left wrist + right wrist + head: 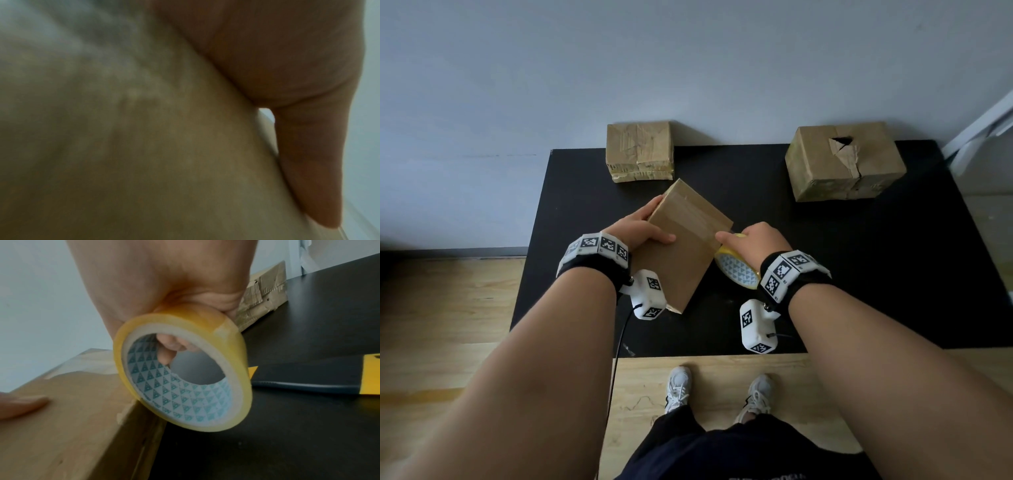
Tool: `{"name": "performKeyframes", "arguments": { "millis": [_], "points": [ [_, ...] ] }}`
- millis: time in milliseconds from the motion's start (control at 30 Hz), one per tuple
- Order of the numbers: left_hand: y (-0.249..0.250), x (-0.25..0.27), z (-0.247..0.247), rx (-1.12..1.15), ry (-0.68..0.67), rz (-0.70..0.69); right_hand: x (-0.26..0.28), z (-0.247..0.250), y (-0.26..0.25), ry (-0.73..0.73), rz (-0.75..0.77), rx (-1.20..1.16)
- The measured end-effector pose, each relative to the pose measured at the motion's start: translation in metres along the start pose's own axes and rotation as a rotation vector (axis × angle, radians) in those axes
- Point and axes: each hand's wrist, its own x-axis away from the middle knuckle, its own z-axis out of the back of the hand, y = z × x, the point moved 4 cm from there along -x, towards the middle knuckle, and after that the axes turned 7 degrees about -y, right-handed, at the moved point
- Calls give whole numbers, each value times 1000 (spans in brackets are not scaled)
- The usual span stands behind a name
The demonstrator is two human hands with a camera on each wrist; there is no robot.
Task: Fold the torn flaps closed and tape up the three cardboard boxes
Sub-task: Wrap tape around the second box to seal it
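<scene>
Cardboard boxes, three, brown, on a black rectangular table [893,274].

Head view: the plain brown rectangular cardboard box [685,240] sat at the table's centre, tilted on one edge, a strip of clear tape across its upper face. The left hand [643,224] gripped it at the 9 o'clock edge, thumb laid on the top face, fingers wrapped over the far side. The right hand [753,240] sat at the box's 3 o'clock edge, fingers curled round a yellow-edged roll of clear tape [738,272] with a blue triangle-patterned core, forefinger extended to the box edge. A squat brown box with wrinkled old tape [640,150] stood at 11 o'clock by the table's far edge. A larger brown box with a torn triangular hole in its top [844,161] stood at 1 o'clock, well apart from the others. White sneakers [678,387] showed on the pale wood floor [448,325] at 6 o'clock.

Left wrist view: blurred; the box face [164,162] filled the frame, with the palm and one finger pressed flat against it at 3 o'clock.

Right wrist view: the hand [164,280] held the roll [185,369] from 12 o'clock, one fingertip hooked inside the core, the roll touching the box's [61,418] edge. A black and yellow flat object [318,378] lay on the table at 3 o'clock; what it was could not be told.
</scene>
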Motion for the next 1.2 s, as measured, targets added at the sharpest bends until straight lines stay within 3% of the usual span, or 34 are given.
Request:
{"name": "performKeyframes", "arguments": {
  "millis": [100, 167, 333, 467, 633, 900, 1000, 1200],
  "points": [
    [0, -3, 3, 15, 0, 16, -3, 0, -11, 14, -22, 25],
    [2, 3, 7, -11, 116, 15, -4, 0, -20, 29, -30, 32],
    [14, 16, -7, -740, 364, -145, 1, 4, -45, 57, -1, 102],
    [12, 8, -26, -999, 381, -159, 3, 6, -52, 46, -3, 125],
    [11, 1, -30, -967, 323, -103, 2, 5, -52, 26, -12, 59],
    [10, -8, -24, -898, 301, -70, 5, -2, -31, -47, 26, -310],
    [10, -8, -23, -889, 272, -73, 8, -6, -27, -36, 9, -306],
    [11, -8, -21, -887, 240, -63, 12, -21, -3, -53, -201, -159]
  ]
}}
